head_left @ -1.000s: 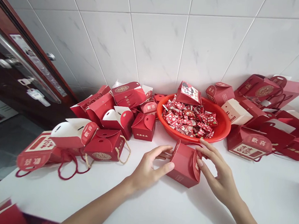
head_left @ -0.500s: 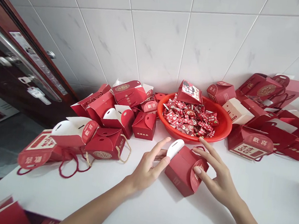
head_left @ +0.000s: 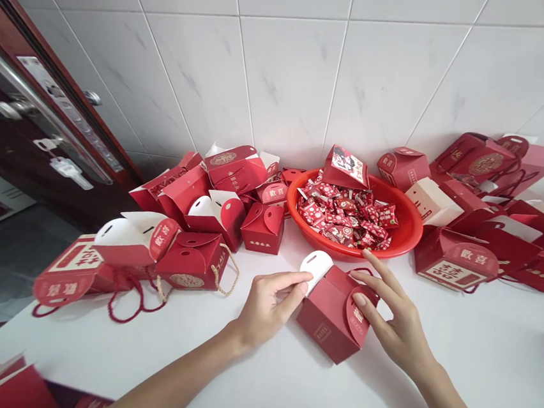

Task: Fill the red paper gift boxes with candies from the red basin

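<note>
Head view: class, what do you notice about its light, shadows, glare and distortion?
Head view: soft light on the table; head view: faint shadow beside the handled box, below the right hand; head view: bright glare spot on the dark floor; head view: lines on the wall splay outward.

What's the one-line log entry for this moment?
left hand: pinching raised flap | right hand: touching red box | basin: behind box, holding sweets

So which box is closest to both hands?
The red box between them: left hand pinching its raised flap, white inside; right hand at its opposite flap. Other boxes sit farther away.
</note>
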Action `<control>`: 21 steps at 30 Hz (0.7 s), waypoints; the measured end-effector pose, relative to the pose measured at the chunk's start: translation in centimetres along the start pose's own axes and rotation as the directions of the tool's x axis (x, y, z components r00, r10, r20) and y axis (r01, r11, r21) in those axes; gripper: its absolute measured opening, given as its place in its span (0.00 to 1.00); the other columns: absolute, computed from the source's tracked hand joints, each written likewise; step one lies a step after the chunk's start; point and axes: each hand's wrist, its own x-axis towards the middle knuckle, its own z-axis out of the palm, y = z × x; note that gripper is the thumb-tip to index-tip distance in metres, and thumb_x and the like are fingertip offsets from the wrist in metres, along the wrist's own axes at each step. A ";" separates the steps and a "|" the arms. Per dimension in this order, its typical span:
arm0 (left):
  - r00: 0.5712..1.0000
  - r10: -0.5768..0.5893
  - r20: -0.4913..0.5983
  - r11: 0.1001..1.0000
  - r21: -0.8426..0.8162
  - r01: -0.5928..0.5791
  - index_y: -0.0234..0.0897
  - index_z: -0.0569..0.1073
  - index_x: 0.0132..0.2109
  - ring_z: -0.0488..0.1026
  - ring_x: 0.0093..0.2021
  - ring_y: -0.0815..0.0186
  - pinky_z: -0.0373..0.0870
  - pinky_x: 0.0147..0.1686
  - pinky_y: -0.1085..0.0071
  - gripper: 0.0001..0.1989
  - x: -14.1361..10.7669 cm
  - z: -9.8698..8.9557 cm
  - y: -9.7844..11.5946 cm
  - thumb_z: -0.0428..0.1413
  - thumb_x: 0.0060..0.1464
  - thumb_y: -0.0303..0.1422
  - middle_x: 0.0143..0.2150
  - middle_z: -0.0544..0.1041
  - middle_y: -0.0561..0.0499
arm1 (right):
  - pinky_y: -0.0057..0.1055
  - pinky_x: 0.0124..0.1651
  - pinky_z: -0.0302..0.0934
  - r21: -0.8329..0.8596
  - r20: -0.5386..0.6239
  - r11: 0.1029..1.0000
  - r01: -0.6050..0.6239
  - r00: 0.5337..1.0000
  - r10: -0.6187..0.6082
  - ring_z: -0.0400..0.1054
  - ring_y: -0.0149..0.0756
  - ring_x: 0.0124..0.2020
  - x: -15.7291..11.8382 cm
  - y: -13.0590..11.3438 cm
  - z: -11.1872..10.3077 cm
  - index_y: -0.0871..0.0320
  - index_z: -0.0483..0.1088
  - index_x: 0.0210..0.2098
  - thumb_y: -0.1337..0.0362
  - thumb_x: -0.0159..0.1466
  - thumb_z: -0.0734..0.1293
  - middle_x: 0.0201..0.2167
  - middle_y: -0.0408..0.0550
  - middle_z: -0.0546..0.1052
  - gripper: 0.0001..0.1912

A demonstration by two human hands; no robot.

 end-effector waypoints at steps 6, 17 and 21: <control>0.999 -0.034 -0.010 0.999 -0.035 0.034 0.34 0.81 0.49 0.81 0.37 0.62 0.79 0.38 0.70 0.15 0.0 -0.1 -0.3 0.56 0.64 0.39 0.39 0.85 0.46 | 0.39 0.49 0.75 0.021 -0.028 1.000 0.015 0.999 -0.015 0.77 0.48 0.53 -0.1 -0.1 0.2 0.53 0.74 0.52 0.60 0.72 0.65 0.67 0.61 0.68 0.12; 0.954 0.247 0.172 0.967 0.027 -0.255 0.38 0.63 0.68 0.72 0.63 0.49 0.69 0.62 0.53 0.40 -0.6 0.1 -0.1 0.67 0.53 0.44 0.63 0.75 0.36 | 0.41 0.47 0.78 0.068 -0.085 0.997 0.040 0.996 -0.034 0.77 0.46 0.50 -0.3 -0.1 0.4 0.51 0.73 0.54 0.61 0.68 0.70 0.64 0.57 0.70 0.15; 0.869 0.420 0.260 0.852 0.217 -0.477 0.39 0.71 0.61 0.71 0.63 0.45 0.59 0.67 0.43 0.35 -0.8 1.2 -0.1 0.68 0.50 0.48 0.62 0.76 0.37 | 0.44 0.49 0.77 0.096 -0.115 0.995 0.013 0.993 -0.001 0.75 0.49 0.54 -0.2 -0.3 0.4 0.51 0.75 0.53 0.60 0.66 0.72 0.62 0.57 0.72 0.15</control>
